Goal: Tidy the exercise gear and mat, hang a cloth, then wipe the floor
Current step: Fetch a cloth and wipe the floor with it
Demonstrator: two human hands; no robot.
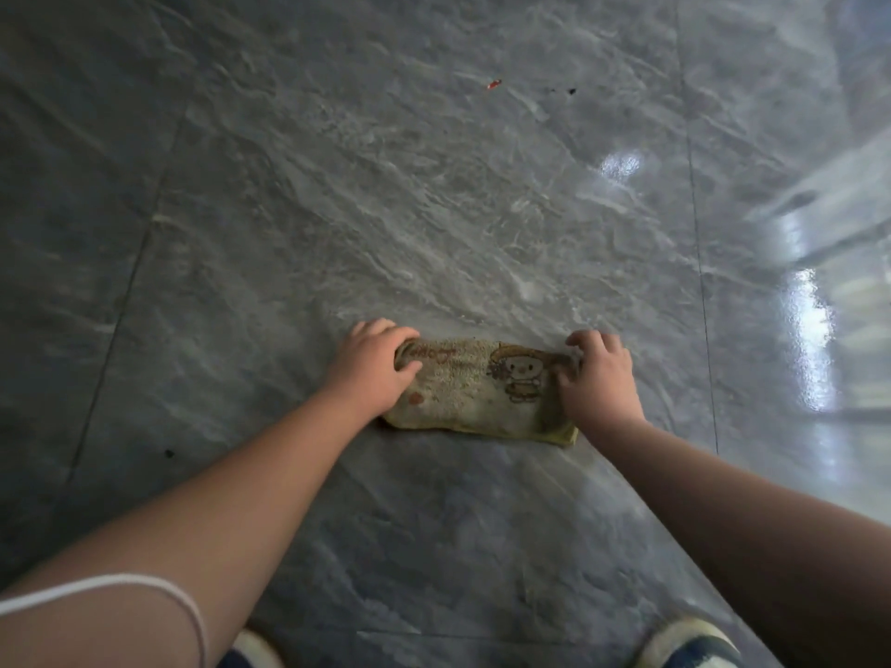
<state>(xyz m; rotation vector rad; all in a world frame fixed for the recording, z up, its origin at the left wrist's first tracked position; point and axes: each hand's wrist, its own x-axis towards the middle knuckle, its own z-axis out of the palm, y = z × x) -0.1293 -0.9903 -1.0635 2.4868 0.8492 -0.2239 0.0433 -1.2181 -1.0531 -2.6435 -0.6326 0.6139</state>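
Observation:
A folded yellowish cloth (475, 392) with a cartoon figure printed on it lies flat on the grey stone-tile floor (434, 195). My left hand (373, 366) grips its left end, fingers curled over the far edge and thumb on top. My right hand (598, 373) grips the right end the same way, fingers bunching the far corner. Both arms reach straight forward and down to the cloth.
A small red scrap (493, 84) and dark specks (571, 91) lie on the floor far ahead; another dark speck (168, 453) sits at the left. My two shoes (689, 643) show at the bottom edge. Bright window glare reflects on the right tiles.

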